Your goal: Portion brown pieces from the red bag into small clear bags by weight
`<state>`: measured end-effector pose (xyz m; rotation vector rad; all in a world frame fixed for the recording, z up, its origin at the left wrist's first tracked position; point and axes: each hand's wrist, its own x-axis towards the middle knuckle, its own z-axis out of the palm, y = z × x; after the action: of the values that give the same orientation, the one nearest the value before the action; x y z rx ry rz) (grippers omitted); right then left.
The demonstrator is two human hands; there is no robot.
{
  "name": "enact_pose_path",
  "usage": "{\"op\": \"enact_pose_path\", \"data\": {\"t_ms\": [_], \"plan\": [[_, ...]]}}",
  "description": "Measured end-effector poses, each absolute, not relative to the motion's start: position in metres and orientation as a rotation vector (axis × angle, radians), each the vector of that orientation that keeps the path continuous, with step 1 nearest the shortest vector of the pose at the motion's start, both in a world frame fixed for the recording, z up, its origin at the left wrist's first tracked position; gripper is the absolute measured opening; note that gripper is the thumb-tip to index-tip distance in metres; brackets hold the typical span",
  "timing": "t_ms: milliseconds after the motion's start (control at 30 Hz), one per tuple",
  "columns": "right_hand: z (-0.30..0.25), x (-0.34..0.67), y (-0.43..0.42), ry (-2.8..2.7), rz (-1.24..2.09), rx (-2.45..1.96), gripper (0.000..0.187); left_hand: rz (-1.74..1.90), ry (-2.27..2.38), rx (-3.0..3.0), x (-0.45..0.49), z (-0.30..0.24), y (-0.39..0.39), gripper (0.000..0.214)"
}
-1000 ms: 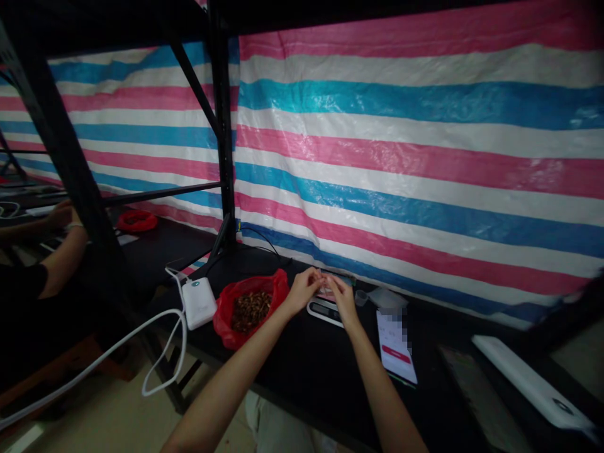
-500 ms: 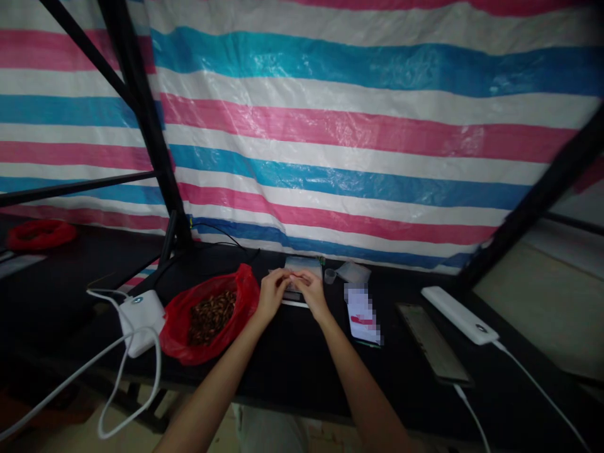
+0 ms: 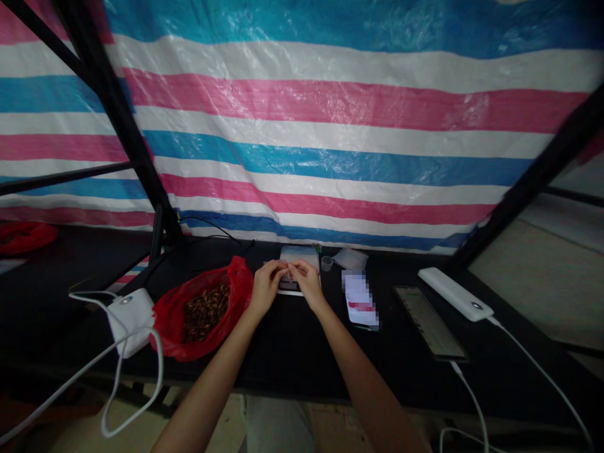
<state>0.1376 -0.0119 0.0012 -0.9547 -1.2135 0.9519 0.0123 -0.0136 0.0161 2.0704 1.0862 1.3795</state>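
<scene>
My left hand [image 3: 267,288] and my right hand [image 3: 306,283] meet fingertip to fingertip, both pinched. Whatever lies between the fingers is too small and blurred to make out; a faint clear edge shows there. Under the hands is a flat digital scale [image 3: 299,253] with a pale top and a dark strip along its near side, partly covered by my fingers. Left of my left hand sits an open red plastic bag [image 3: 166,314] full of small brown seed-like pieces [image 3: 206,312]. A small clear cup [image 3: 326,263] stands just right of the scale.
A clear plastic bag [image 3: 351,258] lies behind a lit phone [image 3: 359,299]. Further right are a dark phone [image 3: 430,322] and a white power bank [image 3: 455,294], both cabled. A white device [image 3: 129,322] with looped cable is at left. Black frame posts [image 3: 125,135] flank the striped sheet [image 3: 330,138].
The view has tilted down slightly, so the sheet and table sit higher in the picture. My hands stay together over the scale, with the fingertips slightly shifted.
</scene>
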Motion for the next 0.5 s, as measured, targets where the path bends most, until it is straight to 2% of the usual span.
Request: {"op": "enact_pose_path", "data": {"t_ms": [233,500], "plan": [[0.004,0.134,-0.017,-1.298,0.934,-0.91,0.03,1.166,1.462,2.319,0.009,0.021,-0.02,0.017],[0.007,0.133,-0.018,-1.287,0.992,-0.819,0.028,1.356,1.266,2.057,0.003,0.017,-0.009,0.02]]}}
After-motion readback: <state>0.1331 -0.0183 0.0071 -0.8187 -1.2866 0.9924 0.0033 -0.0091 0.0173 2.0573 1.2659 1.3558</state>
